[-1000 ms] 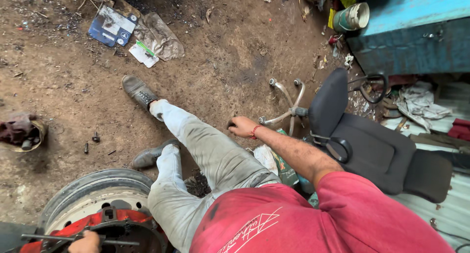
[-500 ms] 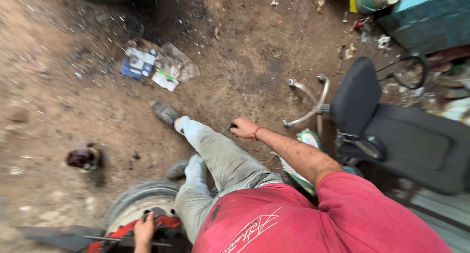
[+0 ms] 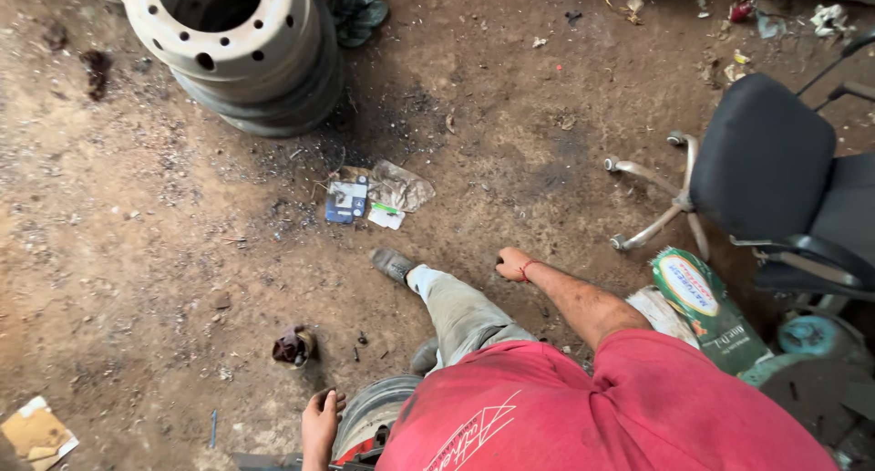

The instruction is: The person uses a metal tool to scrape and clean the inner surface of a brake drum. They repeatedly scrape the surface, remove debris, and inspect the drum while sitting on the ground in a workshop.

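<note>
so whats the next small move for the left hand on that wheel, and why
Probably shift the left hand further onto the wheel to steady it. Only its fingers rest on the rim edge, while the right hand is planted on the dirt floor, propping the person up.

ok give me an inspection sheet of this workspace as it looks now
surface: bare dirt floor, stained dark and strewn with grit
job's things: wheel rim by the person's legs, partly hidden by the red shirt
clutter: stack of steel wheel rims; blue packet and crumpled wrapper; dark rag; cardboard scrap; green sack
grippers: left hand rests at the wheel rim's edge; right hand is fisted near the floor, holding nothing visible
cables: nothing seen
surroundings: black office chair on its side; litter along the far edge
</note>
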